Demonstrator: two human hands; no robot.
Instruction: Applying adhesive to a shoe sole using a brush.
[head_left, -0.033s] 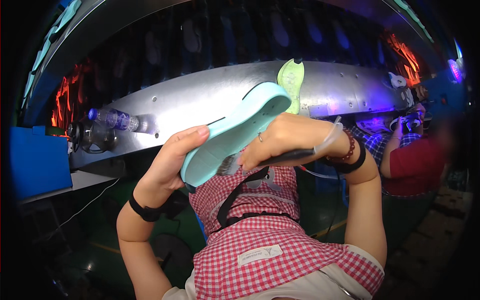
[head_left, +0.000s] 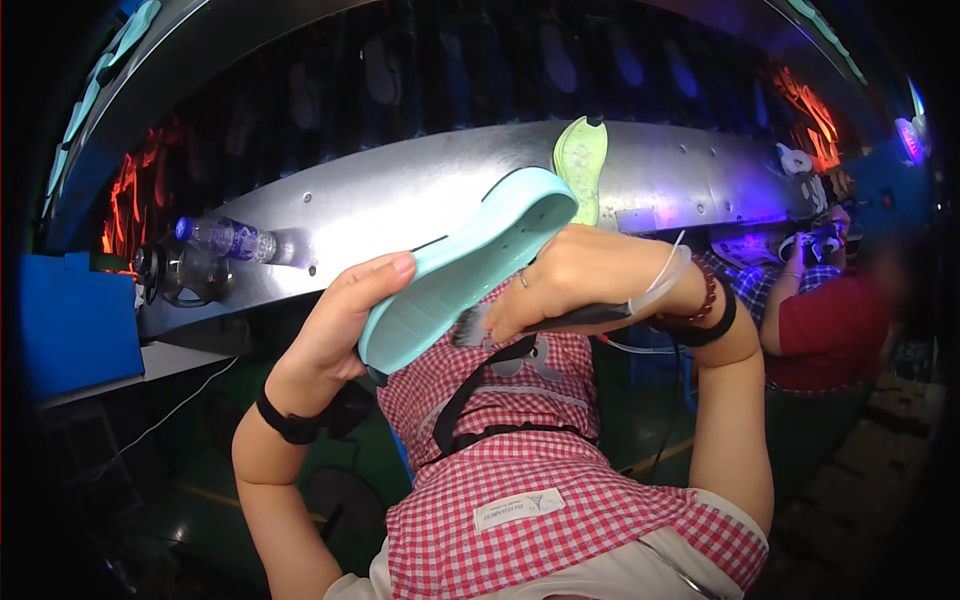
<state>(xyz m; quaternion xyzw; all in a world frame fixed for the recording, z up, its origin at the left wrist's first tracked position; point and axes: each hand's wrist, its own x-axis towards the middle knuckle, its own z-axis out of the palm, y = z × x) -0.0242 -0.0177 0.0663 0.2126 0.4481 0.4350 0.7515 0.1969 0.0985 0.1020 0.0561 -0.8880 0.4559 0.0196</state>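
Note:
A light turquoise shoe sole (head_left: pixel 430 293) with a raised rim is tilted up in front of me, its hollow inner face toward me. My left hand (head_left: pixel 350 305) grips it near its lower left end, thumb over the rim. In my right hand (head_left: pixel 560 280) is a brush (head_left: pixel 585 314) with a dark handle and a thin clear tube. Its bristles are at the near rim of the sole; whether they touch it I cannot tell. Beyond the sole, a yellow-green shoe sole (head_left: pixel 581 165) lies on the metal table.
The curved metal table (head_left: pixel 400 170) spans the far side, with dark racks of soles behind. A water bottle (head_left: pixel 228 239) lies at its left, beside a dark jug (head_left: pixel 188 275) and a blue box (head_left: pixel 85 325). At right a co-worker in a red sleeve (head_left: pixel 830 335) handles a shoe part.
My right hand has shifted the brush a little right and up, from the sole's inner face to its near rim. The sole has moved only slightly in my left hand.

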